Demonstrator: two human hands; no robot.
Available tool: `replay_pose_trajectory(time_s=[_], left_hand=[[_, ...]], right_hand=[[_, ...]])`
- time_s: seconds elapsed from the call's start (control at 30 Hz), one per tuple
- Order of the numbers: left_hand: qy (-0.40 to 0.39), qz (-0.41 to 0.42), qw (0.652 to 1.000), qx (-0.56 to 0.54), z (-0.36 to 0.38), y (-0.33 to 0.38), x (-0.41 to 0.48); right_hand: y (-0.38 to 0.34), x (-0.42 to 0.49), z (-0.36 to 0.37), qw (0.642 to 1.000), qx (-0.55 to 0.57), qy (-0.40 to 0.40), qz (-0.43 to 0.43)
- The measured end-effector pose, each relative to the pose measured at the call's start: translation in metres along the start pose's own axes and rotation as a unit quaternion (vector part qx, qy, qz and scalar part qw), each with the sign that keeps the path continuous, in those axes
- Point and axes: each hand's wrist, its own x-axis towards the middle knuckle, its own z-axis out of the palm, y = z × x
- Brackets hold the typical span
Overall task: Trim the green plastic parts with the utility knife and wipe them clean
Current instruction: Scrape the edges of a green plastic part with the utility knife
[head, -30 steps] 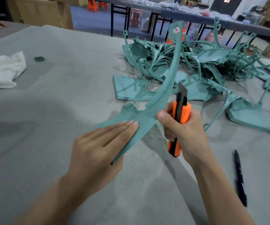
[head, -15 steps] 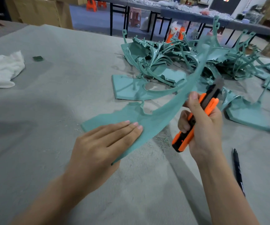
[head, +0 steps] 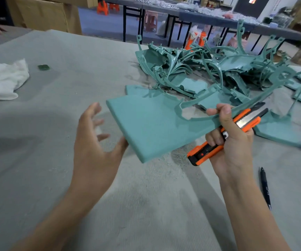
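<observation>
A crumpled white cloth (head: pixel 2 78) lies at the left edge of the grey fabric-covered table (head: pixel 37 160), with a small dark green square chip (head: pixel 43 67) just beyond it. The person's left hand (head: pixel 95 142) is spread, fingers loose and apart, its thumb at the near edge of a flat teal-green plastic part with a long curved arm (head: pixel 151 127), which is held tilted above the table. The right hand (head: pixel 231 140) pinches that curved arm between thumb and forefinger while its other fingers curl round an orange-and-black utility knife (head: pixel 205 151), blade out and pointing right. Behind them sits a tangled heap of matching green plastic parts (head: pixel 209 69). Pale shavings dust the table beneath the hands. A black pen (head: pixel 265 189) lies near the right forearm.
</observation>
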Motion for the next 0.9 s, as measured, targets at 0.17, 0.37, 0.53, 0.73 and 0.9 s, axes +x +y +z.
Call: replay_pose_trajectory(time_s=[0.17,0.37,0.53,0.73,0.9], left_hand=[[-0.122,-0.219,0.888,-0.386,-0.001,-0.003,0.01],[-0.199,-0.229,0.841,-0.448,-0.009,0.0,0.011],[-0.23,-0.221,0.847,-0.425,-0.006,0.005,0.005],[-0.234,-0.239,0.818,-0.468,-0.004,0.009,-0.001],[-0.199,-0.277,0.817,-0.465,-0.002,0.005,0.001]], right_hand=[[0.0,0.002,-0.001,1.0,0.016,-0.002,0.001],[0.0,0.002,-0.002,0.999,0.033,-0.027,-0.003],[0.005,-0.001,0.002,0.998,0.032,-0.059,0.001],[0.006,-0.004,0.006,0.995,0.028,-0.093,0.01],[0.006,-0.005,0.009,0.997,0.021,-0.081,0.005]])
